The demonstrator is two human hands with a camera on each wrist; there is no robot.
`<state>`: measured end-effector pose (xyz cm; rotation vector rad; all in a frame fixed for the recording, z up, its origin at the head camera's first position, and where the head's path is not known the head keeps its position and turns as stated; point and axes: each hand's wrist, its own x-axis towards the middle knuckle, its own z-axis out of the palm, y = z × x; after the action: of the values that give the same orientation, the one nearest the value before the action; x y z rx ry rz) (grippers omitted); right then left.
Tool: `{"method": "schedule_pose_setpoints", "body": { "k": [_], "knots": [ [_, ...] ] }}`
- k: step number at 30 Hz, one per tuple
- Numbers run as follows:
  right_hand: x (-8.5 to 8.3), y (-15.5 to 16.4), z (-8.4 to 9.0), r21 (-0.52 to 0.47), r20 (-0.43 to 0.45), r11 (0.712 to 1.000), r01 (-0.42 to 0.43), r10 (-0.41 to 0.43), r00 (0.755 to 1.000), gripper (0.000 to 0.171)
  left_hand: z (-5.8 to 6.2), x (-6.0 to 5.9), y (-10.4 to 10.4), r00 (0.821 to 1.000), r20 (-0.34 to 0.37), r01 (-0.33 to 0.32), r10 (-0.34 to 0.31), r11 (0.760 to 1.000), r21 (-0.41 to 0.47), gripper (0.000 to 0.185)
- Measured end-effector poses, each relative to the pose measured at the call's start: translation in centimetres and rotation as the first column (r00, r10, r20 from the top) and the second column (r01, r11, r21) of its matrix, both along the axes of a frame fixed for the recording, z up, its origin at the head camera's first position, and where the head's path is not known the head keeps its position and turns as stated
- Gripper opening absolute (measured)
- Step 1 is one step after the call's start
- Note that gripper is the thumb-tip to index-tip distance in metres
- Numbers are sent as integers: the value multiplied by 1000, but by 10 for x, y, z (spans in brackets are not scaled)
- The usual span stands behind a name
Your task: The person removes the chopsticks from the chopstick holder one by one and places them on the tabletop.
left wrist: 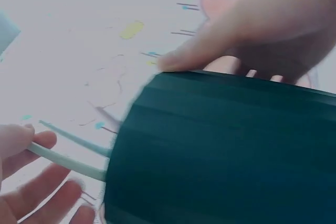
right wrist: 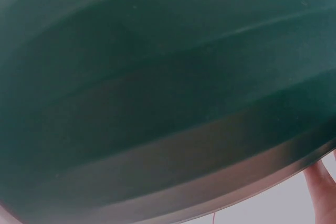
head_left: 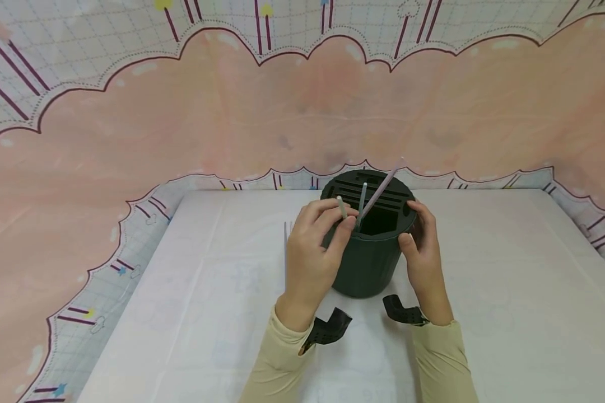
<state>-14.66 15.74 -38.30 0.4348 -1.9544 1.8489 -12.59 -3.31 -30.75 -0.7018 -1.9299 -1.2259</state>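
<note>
Two straws stood in the green holder; the left hand pinched a third at its rim, the right hand gripped its side, and one straw lay toward the table's left edge.

Dark green ribbed plastic pot, upright on the white-covered bench, slotted black top. Pale green straw leans over its near-left rim; a grey-green straw and a lilac straw stand tilted in the top opening.
</note>
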Motion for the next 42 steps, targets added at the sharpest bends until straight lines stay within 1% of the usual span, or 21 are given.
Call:
{"method": "schedule_pose_setpoints", "body": {
  "k": [3,6,9,11,15,19,21,25,29,30,32,33,34,35,36,37,38,39,40,41,42],
  "knots": [
    [0,0,1,14,-4,1000,9,-9,1000,53,5,4,-3,999,8,37,-37,999,40,14],
    [0,0,1,25,-9,999,20,-19,1000,54,10,10,-6,999,-10,44,-43,996,72,14],
    [0,0,0,21,-8,1000,18,-18,1000,53,16,15,-12,997,-45,67,-61,987,145,13],
    [0,1,-1,21,-8,1000,17,-17,1000,53,20,18,-18,995,-68,90,-77,974,209,14],
    [-1,0,0,21,-10,1000,14,-14,1000,53,28,24,-30,990,-93,129,-103,930,344,19],
    [2,-2,4,28,-16,999,16,-16,1000,53,32,26,-42,988,-105,146,-109,871,469,23],
    [5,-3,8,33,-14,999,20,-19,1000,52,32,25,-47,989,-112,143,-99,844,518,23],
    [8,-6,14,33,-13,999,23,-23,1000,52,37,24,-58,994,-105,83,-25,796,600,21],
    [2,-3,7,26,-9,999,18,-18,1000,53,42,23,-71,992,-89,-5,88,740,672,19],
    [1,-1,4,23,-9,1000,17,-16,1000,53,42,22,-74,990,-92,-13,105,724,689,19],
    [-2,0,2,23,-11,1000,18,-18,1000,55,40,19,-81,988,-85,-31,126,715,699,18],
    [-2,0,1,22,-15,1000,18,-18,1000,55,38,17,-84,989,-77,-36,124,717,696,18],
    [-3,0,1,21,-22,1000,20,-20,1000,56,34,13,-87,991,-57,-52,124,729,682,18],
    [-3,0,1,21,-31,1000,22,-22,999,57,30,9,-91,991,-26,-79,128,747,660,18],
    [-3,1,1,23,-39,999,27,-26,999,58,24,4,-93,991,14,-113,134,771,627,19],
    [-3,1,1,27,-44,999,30,-28,999,58,18,-2,-96,987,55,-156,152,804,574,19],
    [-3,1,1,22,-49,999,27,-26,998,58,12,-8,-99,980,90,-200,179,834,514,19],
    [-3,0,1,17,-50,1000,23,-23,998,58,5,-14,-101,968,120,-252,222,860,444,20],
    [-3,0,1,13,-47,1000,20,-19,999,58,-1,-19,-103,952,145,-305,270,877,371,21],
    [-2,0,1,10,-42,1000,16,-16,999,57,-7,-24,-104,936,160,-348,313,887,302,22],
    [-2,0,1,8,-34,1000,13,-13,999,56,-13,-28,-105,923,168,-380,347,892,244,23]
  ]
}}
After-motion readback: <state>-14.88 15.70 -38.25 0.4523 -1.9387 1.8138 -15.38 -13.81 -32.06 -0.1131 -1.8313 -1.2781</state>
